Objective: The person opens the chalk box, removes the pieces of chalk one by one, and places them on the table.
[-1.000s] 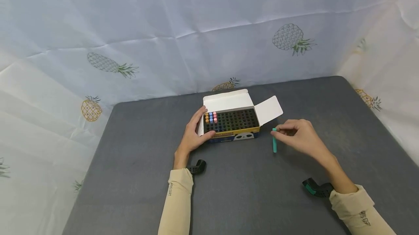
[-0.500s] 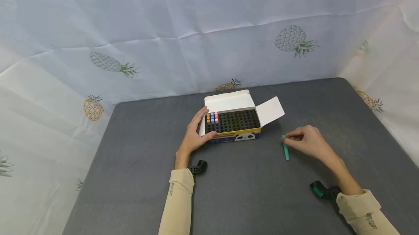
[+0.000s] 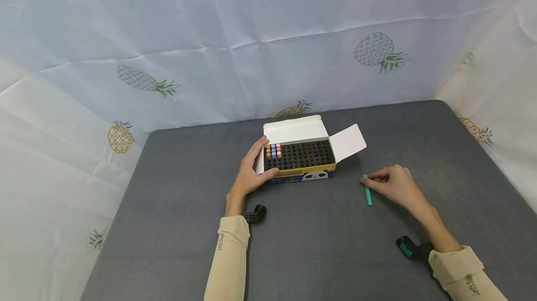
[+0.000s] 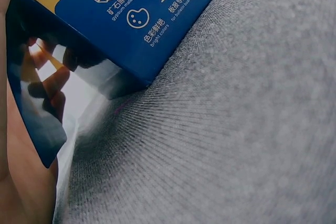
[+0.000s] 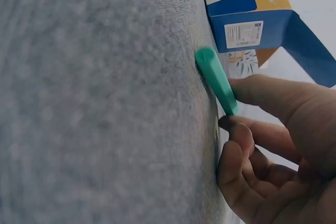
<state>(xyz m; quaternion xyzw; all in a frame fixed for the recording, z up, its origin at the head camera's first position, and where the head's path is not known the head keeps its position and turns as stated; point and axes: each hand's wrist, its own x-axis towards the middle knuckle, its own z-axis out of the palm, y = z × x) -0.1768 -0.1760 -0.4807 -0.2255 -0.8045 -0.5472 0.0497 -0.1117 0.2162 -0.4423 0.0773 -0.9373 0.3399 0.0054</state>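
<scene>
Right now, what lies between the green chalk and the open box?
Nothing: in the head view, only bare grey table separates the green chalk from the open box.

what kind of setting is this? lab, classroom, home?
Likely a staged recording setup, not a lived-in room: a grey table walled by hung pineapple-print sheets, holding only an open chalk box and one green chalk stick.

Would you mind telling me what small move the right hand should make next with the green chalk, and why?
Probably let go and draw back. The green chalk already lies flat on the grey table, to the right of the open chalk box, with the right hand only pinching its far end. The left hand steadies the box, so nothing should shift.
</scene>
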